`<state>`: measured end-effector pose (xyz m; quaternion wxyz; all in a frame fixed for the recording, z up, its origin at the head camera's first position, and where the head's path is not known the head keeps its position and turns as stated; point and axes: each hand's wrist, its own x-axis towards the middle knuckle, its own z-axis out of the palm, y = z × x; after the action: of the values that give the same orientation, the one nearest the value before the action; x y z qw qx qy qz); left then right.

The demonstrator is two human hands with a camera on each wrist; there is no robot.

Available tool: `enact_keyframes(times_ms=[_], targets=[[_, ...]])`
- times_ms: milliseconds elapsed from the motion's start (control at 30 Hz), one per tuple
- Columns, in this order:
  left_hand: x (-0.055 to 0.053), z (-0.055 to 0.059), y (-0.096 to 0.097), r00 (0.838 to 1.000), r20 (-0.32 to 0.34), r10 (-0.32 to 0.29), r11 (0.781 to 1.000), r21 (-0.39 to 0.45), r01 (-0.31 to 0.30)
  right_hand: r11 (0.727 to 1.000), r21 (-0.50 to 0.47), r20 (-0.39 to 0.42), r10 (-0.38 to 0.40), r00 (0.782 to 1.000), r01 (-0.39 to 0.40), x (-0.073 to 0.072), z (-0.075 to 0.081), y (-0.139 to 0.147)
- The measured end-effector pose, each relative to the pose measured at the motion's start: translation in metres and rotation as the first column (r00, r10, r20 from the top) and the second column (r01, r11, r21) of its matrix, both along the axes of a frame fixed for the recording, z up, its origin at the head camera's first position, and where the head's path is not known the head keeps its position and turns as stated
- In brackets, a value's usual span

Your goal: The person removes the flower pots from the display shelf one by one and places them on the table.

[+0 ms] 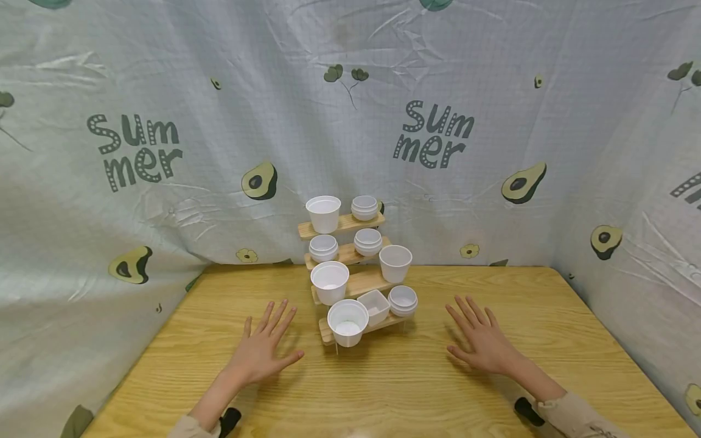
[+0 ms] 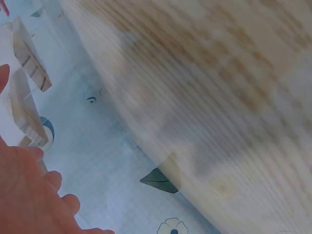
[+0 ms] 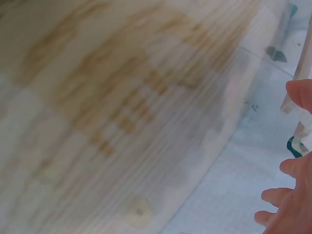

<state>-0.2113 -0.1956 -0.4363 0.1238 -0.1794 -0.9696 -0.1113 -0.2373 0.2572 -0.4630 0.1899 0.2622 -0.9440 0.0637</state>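
In the middle of the head view stands a stepped wooden rack point(image 1: 366, 281) with several tiers of white containers. Its lowest step carries a tall round cup point(image 1: 347, 325), a square bowl point(image 1: 375, 306) and a small round pot point(image 1: 402, 302). A cup point(image 1: 330, 284) and another cup point(image 1: 395, 265) stand on the step above. Higher up are small ribbed pots point(image 1: 368, 242) and a cup point(image 1: 324, 215) at top left. My left hand point(image 1: 260, 353) is spread left of the rack, apart from it. To the right, my right hand point(image 1: 484, 345) has its fingers extended, holding nothing.
The rack stands on a wood-grain table point(image 1: 427, 389). Behind and at both sides hangs a pale curtain point(image 1: 339, 140) printed with avocados and lettering. Dark straps point(image 1: 229, 420) show at both wrists. The wrist views mostly show blurred table surface.
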Motion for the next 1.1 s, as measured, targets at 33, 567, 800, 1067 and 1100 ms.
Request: enact_keyframes(times_ms=[33,567,800,1067,1100], targets=[[0.0,0.0,0.0,1.0,-0.008,-0.005,1.0,0.003,0.005,1.0,0.004,0.004,-0.002,1.0,0.002,0.0,0.001,-0.001],[-0.006,0.012,0.008,0.996,-0.067,-0.065,0.996,-0.06,0.061,0.999,0.003,-0.053,0.04,0.998,-0.04,0.002,0.009,-0.014],[-0.009,0.013,0.013,0.992,-0.098,-0.081,0.996,-0.051,0.076,0.998,0.0,-0.057,0.07,0.996,-0.07,0.002,0.014,-0.02],[-0.012,0.012,0.019,0.993,-0.099,-0.069,0.997,-0.038,0.066,0.993,-0.015,-0.089,0.117,0.989,-0.119,0.001,0.02,-0.03],[-0.013,0.012,0.02,0.993,-0.101,-0.068,0.997,-0.036,0.064,0.992,-0.017,-0.098,0.122,0.988,-0.124,0.0,0.021,-0.031]])
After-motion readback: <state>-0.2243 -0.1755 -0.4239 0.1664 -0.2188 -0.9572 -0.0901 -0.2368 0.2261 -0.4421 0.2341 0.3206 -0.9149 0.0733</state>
